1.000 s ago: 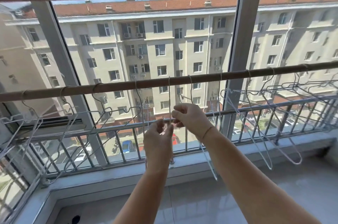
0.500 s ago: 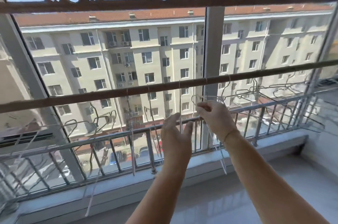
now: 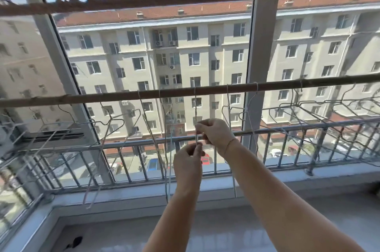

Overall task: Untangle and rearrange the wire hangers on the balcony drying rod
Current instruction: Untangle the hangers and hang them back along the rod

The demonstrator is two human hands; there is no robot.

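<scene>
Hanger (image 3: 196, 112): thin wire, hooked on the rod (image 3: 185, 91) near mid-span, neck hanging straight down. Right hand (image 3: 214, 133): fingers pinched on the neck. Left hand (image 3: 188, 161): just below, fingertips pinched on the same wire. Other hangers (image 3: 308, 112): snarled and splayed toward the rod's right end, more toward its left end, resting against the railing (image 3: 267, 133). Risks, judged: a sideways tug could drag a linked neighbour along the rod; a lift could unhook the wire and drop it; bending would deform it.

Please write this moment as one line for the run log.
left hand: pinching hanger wire | right hand: pinching same wire higher | wire hooked on drying rod | step: untangling
</scene>
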